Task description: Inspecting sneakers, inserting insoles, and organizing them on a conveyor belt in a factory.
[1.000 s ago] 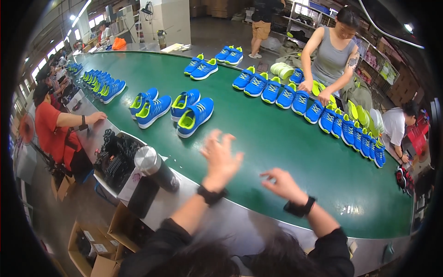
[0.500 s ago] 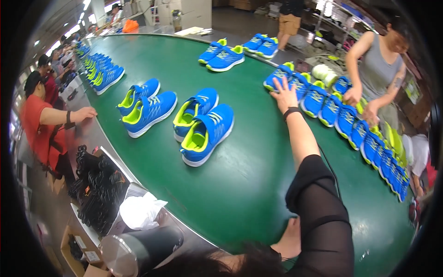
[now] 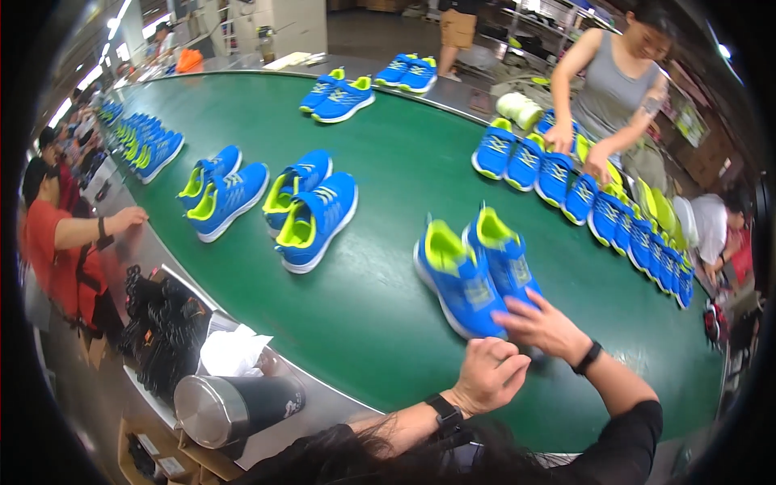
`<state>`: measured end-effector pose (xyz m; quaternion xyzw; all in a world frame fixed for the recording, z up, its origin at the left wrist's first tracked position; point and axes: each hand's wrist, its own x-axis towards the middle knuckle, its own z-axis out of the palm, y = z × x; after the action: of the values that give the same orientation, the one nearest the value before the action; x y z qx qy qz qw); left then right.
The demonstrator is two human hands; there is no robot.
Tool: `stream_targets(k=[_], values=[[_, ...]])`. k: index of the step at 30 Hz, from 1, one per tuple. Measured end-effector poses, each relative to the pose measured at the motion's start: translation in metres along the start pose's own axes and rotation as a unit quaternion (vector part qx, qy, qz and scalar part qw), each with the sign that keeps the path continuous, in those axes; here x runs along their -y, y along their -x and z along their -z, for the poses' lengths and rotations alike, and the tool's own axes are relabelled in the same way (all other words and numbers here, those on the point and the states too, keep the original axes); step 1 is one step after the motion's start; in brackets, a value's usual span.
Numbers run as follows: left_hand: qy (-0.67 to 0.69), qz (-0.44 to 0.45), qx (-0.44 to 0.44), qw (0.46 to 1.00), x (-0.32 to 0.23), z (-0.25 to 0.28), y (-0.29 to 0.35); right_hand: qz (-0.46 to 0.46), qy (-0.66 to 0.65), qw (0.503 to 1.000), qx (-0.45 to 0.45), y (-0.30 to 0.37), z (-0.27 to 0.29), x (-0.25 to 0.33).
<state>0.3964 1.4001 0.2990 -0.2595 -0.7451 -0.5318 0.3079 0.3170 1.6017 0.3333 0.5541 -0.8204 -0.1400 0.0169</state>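
A pair of blue sneakers with lime-green linings and white soles stands right before me on the green table (image 3: 388,339): the left sneaker (image 3: 459,283) and the right sneaker (image 3: 503,255), toes pointing toward me. My right hand (image 3: 546,327), somewhat blurred, is at their toes with its fingers apart. Just below the toes, my left hand (image 3: 489,373) is closed, its fingers curled in; whatever they may hold is hidden. Farther left stand two more pairs, one with a near sneaker (image 3: 319,222) and another with a near sneaker (image 3: 230,202).
A long row of blue sneakers (image 3: 580,198) lines the right edge, where a co-worker in a grey top (image 3: 618,81) handles some. More sneakers (image 3: 339,99) stand at the far edge. A dark tumbler (image 3: 242,408), white tissue (image 3: 233,349) and black laces (image 3: 162,323) lie left.
A pair of sneakers now stands before me, near my hands. My right hand has drawn back from the row at the right, and my left hand has come up beside it. The view has shifted.
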Motion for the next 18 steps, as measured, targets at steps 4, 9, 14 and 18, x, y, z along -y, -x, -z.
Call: stream_targets(k=[4,9,14,18], values=[[-0.066,0.005,-0.056,0.996,-0.007,0.005,-0.003,-0.092,-0.107,0.990,-0.016,0.114,0.044,0.070],[-0.005,0.108,-0.108,0.988,0.001,0.002,-0.007,-0.313,-0.124,0.929,-0.155,0.096,0.068,0.084],[0.031,0.119,-0.129,0.984,0.003,0.005,-0.007,-0.277,-0.167,0.939,-0.118,-0.003,0.076,0.058],[0.084,0.143,-0.123,0.979,0.004,0.003,-0.014,-0.257,-0.231,0.935,0.081,-0.040,0.075,0.046]])
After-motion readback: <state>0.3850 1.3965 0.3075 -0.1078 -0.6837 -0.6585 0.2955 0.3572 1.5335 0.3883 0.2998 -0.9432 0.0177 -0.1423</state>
